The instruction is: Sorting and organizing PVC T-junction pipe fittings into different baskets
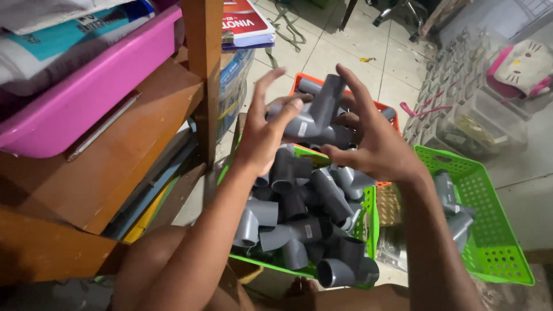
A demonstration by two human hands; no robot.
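Note:
Both hands are raised over a green basket (368, 222) heaped with several grey plastic pipe fittings (294, 213). My left hand (266, 129) and my right hand (371, 138) together hold a grey tee-shaped pipe fitting (320, 118) between them. The left thumb and fingers press one end. The right fingers curl around the other side. The fitting's short branch points up.
A second green basket (495, 230) at the right holds a few grey fittings (452, 210). An orange basket (299, 80) lies behind the hands. A wooden shelf (115, 155) with a pink tray (86, 98) stands at the left. Clear plastic containers (478, 109) sit on the tiled floor.

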